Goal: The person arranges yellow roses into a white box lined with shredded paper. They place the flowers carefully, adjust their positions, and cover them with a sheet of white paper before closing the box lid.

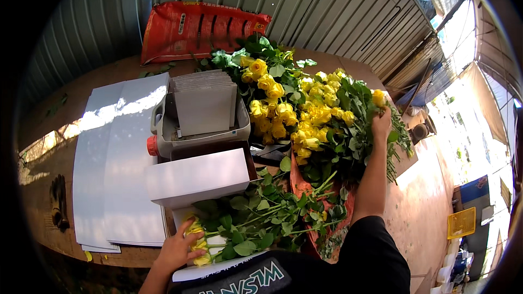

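My left hand (178, 247) rests with spread fingers on the yellow heads of a small bunch of roses (248, 223) lying on a white sheet (218, 269) at the table's near edge. My right hand (381, 124) is stretched out to the far right and closed around the stem of a single yellow rose (378, 98) at the edge of a big heap of yellow roses (305, 114). The green stems of the near bunch point right, toward that heap.
A white folded card (199, 177) stands over a dark box. Behind it a cut plastic jug (163, 136) holds grey cards (206, 106). Large white sheets (114, 158) lie at left, an orange sack (196, 30) leans against the corrugated wall.
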`<state>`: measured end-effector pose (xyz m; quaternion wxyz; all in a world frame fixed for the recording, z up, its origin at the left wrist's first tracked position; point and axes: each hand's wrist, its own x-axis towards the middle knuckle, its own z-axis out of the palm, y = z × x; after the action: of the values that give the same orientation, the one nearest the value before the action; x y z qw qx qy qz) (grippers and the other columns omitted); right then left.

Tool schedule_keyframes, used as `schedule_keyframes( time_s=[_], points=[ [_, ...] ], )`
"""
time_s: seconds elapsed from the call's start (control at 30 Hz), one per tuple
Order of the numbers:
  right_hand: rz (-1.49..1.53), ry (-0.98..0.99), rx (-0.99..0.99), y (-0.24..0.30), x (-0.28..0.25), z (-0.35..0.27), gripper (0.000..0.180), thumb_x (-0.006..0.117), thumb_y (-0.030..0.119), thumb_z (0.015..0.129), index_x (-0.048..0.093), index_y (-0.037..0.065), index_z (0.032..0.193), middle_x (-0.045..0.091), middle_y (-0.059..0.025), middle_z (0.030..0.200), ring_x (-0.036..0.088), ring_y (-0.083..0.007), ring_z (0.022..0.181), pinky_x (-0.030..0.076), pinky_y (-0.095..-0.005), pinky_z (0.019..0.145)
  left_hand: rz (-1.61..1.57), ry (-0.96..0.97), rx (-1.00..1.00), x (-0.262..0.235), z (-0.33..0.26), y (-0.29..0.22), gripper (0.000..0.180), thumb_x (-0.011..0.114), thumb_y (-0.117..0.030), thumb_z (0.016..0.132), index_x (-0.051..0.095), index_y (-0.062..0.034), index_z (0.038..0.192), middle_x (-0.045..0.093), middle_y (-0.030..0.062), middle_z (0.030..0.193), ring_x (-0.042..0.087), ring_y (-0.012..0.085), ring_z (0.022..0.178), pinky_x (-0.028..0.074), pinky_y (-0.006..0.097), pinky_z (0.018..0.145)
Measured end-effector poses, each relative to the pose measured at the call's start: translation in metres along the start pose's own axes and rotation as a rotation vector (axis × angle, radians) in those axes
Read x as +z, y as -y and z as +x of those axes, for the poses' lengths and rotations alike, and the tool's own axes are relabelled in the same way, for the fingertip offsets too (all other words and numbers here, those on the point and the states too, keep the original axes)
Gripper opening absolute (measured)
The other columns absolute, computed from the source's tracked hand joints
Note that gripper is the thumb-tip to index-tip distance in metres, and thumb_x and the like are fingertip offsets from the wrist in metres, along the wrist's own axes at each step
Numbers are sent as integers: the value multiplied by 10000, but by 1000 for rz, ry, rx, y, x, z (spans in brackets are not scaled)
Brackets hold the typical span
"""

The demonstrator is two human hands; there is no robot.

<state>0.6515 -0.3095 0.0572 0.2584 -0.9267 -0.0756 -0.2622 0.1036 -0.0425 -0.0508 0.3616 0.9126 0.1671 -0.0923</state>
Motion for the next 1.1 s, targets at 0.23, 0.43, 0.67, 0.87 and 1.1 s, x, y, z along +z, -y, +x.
schedule_keyframes(
  time_s=[0.23,0.43,0.67,0.87,1.1],
  points=[
    [-5,348,-268,37,-43,-56,230,585,251,764,618,137,961,630,-112,832,593,-278,785,449,-361,705,-47,-42,9,2,-2,0,445,660,-383,698,569,-149,1065,345,145,1269,546,347,917,464,399,766],
    [107,190,-217,5,5,-51,282,579,166,764,570,87,1035,591,-103,1012,571,-274,886,447,-363,754,-48,-25,10,-1,0,-3,435,659,-368,703,568,-148,1066,340,146,1275,559,354,886,467,402,759],
    [61,116,-304,-24,24,-32,253,572,64,723,567,31,973,508,-129,973,522,-275,844,427,-334,743,-42,-60,14,4,-2,2,438,655,-365,707,565,-151,1078,334,142,1288,565,345,875,470,395,751],
    [650,272,-195,-18,-41,-30,152,537,-19,772,570,-20,921,509,-1,905,487,-72,771,379,-184,678,-50,-88,33,10,-1,5,429,650,-375,710,568,-155,1069,342,129,1291,572,326,869,473,388,738],
    [476,292,-308,13,-82,-55,268,480,-80,702,566,-21,949,523,-29,885,506,-118,766,394,-223,691,-2,-179,119,15,-2,9,417,641,-396,717,573,-159,1054,363,113,1284,595,292,806,483,379,697]
  ],
)
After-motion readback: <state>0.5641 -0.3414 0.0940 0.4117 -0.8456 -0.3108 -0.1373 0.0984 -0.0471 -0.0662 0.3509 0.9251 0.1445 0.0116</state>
